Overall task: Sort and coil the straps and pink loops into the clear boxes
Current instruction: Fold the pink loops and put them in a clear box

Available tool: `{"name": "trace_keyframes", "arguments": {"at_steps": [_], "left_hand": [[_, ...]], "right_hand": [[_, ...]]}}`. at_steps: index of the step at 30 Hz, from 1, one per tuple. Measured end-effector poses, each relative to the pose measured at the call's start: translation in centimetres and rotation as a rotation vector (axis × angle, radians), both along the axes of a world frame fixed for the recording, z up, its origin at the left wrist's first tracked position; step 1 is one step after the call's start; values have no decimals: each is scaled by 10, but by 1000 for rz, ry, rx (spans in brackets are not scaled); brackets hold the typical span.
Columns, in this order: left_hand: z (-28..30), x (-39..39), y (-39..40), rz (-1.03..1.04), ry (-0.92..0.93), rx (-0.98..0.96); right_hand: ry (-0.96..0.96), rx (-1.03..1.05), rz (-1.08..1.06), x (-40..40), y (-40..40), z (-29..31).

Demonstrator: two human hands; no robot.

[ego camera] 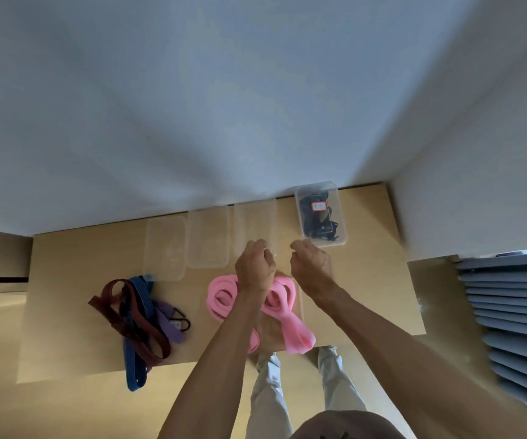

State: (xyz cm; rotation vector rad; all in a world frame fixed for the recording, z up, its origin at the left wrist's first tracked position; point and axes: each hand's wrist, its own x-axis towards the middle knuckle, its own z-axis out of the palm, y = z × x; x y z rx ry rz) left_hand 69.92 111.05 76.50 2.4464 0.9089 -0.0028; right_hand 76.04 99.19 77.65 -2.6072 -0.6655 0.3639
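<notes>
Nearest my view, a rounded brown shape at the bottom edge and pale trouser legs (266, 403) stand below the two bare forearms I am following. The left hand (254, 267) and the right hand (312, 263) are raised side by side above the wooden worktop (65, 299), both with fingers curled inward; blur keeps me from telling whether they pinch anything, though the faint edge of a clear box (301, 299) appears beneath them. The pink loops (290, 331) lie in a heap under the wrists, near the front edge of the worktop, partly hidden by the left forearm. To the left, well apart, lies a tangle of straps (135, 315): maroon, blue and purple, the blue one hanging over the front edge. Along the wall stand three clear boxes (208, 237) in a row, touching or nearly so. Farther right, a fourth clear box (320, 213) holds dark items under a red-and-white label. Grey-blue slats (509, 312) fill the right margin.
</notes>
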Motion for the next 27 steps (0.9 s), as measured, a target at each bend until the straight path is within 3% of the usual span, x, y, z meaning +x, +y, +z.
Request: {"name": "trace_keyframes", "arguments": {"at_steps": [4,8,16,21,23,27], "left_hand": [[-2,-46,-12,-37,114,-94],[-11,-78,-19,-36,191,-182],[-11,-81,-20,88,165,-169],[-6,-77,-14,69,159,-227],[-6,-76,-9,81,99,-373],[4,-74,4,314,-39,-927]], "right_hand": [[341,-191,-12,-31,-1,-4],[489,-161,-61,-61,1,-12],[456,-148,-288,-86,2,-19],[469,-168,-320,-81,9,-3],[469,-112,-377,-79,8,-1],[487,37,-454,-78,0,5]]}}
